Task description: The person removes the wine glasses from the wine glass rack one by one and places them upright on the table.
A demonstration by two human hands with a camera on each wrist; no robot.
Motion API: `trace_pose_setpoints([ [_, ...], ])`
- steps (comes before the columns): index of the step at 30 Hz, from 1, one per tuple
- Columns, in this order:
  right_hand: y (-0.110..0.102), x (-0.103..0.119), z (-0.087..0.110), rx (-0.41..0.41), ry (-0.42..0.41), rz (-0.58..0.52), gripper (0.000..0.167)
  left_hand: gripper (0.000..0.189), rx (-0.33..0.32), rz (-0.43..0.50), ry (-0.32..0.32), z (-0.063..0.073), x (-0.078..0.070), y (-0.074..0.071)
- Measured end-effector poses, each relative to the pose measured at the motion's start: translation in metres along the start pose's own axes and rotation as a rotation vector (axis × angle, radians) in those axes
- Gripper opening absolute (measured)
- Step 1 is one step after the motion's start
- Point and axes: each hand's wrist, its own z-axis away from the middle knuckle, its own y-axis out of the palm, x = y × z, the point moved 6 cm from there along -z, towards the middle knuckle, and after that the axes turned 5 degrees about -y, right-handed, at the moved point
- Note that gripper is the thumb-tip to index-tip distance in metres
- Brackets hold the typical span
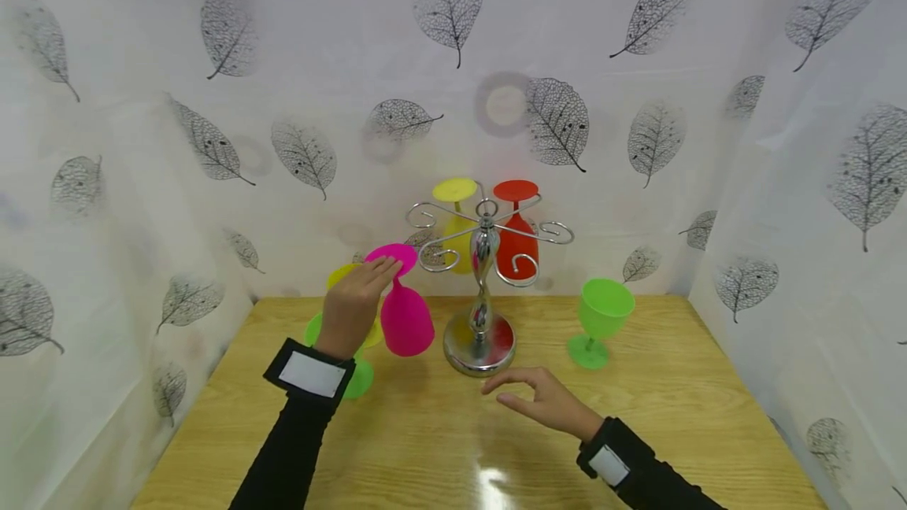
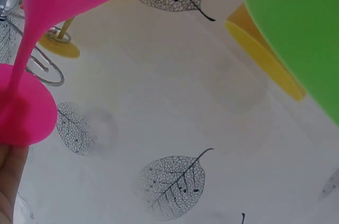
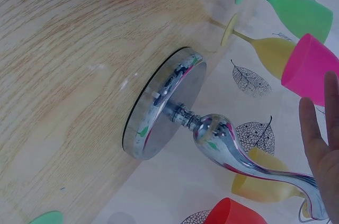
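My left hand (image 1: 353, 307) grips an upside-down pink goblet (image 1: 407, 321) by its round foot, the bowl hanging over the table left of a chrome stemware rack (image 1: 482, 258). In the left wrist view the fingers (image 2: 11, 173) are at the edge of the pink foot. On the rack's far side hang a yellow goblet (image 1: 457, 246) and a red goblet (image 1: 519, 246), both foot up. My right hand (image 1: 549, 404) is held above the table in front of the rack base, fingers loosely bent and holding nothing.
Behind my left hand stand a green goblet (image 1: 358, 380) and a yellow goblet (image 1: 342, 274), both partly hidden. Another green goblet (image 1: 605, 309) stands upright right of the rack. A leaf-patterned sheet (image 1: 283, 61) closes off the wooden table's (image 1: 425, 447) back and sides.
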Motion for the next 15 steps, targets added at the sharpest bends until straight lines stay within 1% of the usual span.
trace_pose_setpoints([
  [4, -0.001, 0.0, 0.0, -0.007, -0.014, 0.013, 0.022, 0.034, 0.041, 0.014, -0.041, 0.006, -0.004, 0.014],
  [8, -0.002, 0.001, -0.001, -0.012, -0.025, 0.001, 0.022, 0.031, 0.086, 0.071, -0.093, 0.011, -0.012, 0.027],
  [11, -0.004, 0.002, 0.0, -0.017, -0.029, -0.003, 0.022, 0.026, 0.12, 0.115, -0.144, 0.014, -0.016, 0.034],
  [15, -0.007, -0.001, 0.001, -0.043, -0.024, 0.024, 0.021, 0.018, 0.162, 0.213, -0.243, 0.018, -0.018, 0.04],
])
